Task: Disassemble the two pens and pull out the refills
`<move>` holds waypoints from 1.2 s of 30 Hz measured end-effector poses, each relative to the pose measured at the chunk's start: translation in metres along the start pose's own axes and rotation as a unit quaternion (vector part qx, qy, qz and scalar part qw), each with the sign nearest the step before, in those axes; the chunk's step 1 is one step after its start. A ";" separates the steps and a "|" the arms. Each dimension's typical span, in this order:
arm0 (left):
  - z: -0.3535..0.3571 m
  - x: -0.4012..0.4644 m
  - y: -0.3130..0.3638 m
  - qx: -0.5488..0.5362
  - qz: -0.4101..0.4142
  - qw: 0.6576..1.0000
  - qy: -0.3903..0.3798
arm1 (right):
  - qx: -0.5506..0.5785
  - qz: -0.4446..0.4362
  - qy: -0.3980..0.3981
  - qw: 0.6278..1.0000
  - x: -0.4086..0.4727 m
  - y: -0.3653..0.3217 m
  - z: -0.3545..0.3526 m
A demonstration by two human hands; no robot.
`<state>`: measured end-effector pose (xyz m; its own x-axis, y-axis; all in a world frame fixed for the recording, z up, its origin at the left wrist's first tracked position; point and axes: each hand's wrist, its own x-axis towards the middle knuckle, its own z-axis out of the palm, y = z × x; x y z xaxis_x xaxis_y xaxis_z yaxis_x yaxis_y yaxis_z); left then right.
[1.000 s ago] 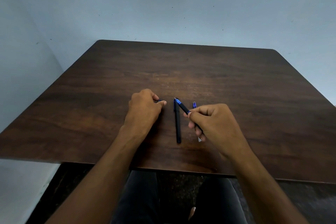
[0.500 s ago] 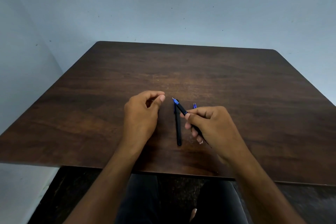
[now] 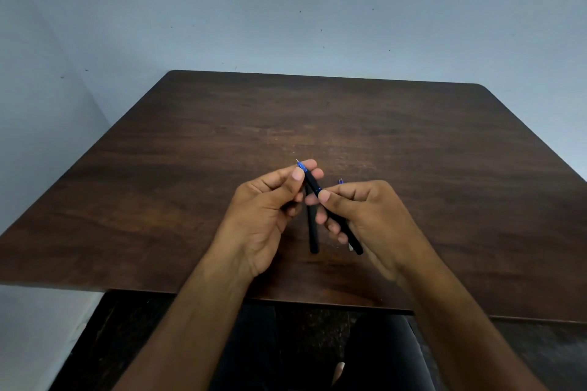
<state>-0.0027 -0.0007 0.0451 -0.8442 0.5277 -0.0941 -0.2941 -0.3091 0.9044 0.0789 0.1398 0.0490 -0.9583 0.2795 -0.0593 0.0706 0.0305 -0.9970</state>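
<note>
My right hand (image 3: 368, 216) grips a black pen (image 3: 313, 184) with a blue tip, held slanted above the dark wooden table (image 3: 190, 168). My left hand (image 3: 263, 209) pinches the same pen near its blue tip with thumb and fingers. Under both hands a second black pen (image 3: 313, 232) lies flat on the table, pointing away from me. A small blue-tipped piece (image 3: 340, 181) peeks out on the table just behind my right hand; most of it is hidden.
The table stands against a pale blue wall (image 3: 286, 9), with another wall close on the left. The table's near edge runs just above my lap (image 3: 317, 352). Dark floor shows beneath.
My left hand has moved right from the table and taken hold of the tip end of the pen that my right hand holds. Both hands have risen slightly.
</note>
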 end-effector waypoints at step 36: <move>-0.005 -0.005 0.000 0.009 0.010 1.000 0.005 | -0.228 -0.127 0.065 0.963 -0.001 -0.005 0.008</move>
<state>-0.0008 -0.0071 0.0430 -0.8538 0.5144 -0.0798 -0.2697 -0.3059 0.9131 0.0772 0.1314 0.0536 -0.9197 0.3252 0.2198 -0.0185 0.5235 -0.8518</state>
